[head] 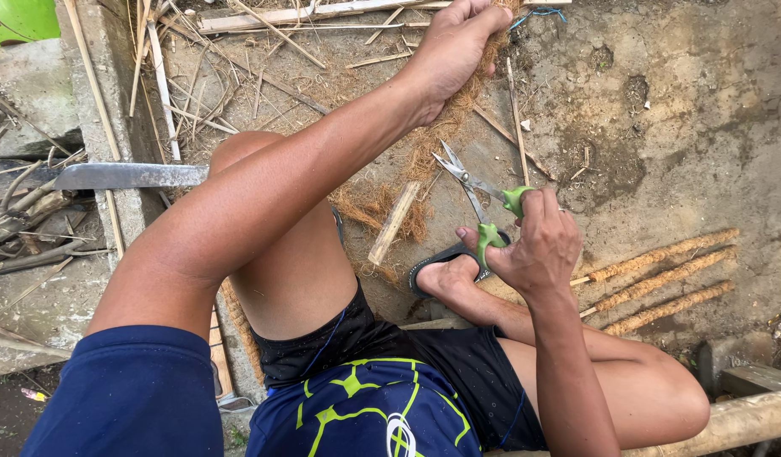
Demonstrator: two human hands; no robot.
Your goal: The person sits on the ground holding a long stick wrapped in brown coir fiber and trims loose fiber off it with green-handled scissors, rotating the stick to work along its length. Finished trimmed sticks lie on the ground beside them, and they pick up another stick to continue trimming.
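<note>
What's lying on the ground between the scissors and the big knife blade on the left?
In the head view, the left forearm and raised knee cross that stretch; past them lie a short wooden stick and loose brown fibre between scissors and knife blade.

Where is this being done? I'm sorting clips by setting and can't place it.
Likely an outdoor yard work spot: bare dirt ground strewn with split bamboo strips, a large knife lying on a concrete ledge, and fibre-wrapped sticks laid aside.
</note>
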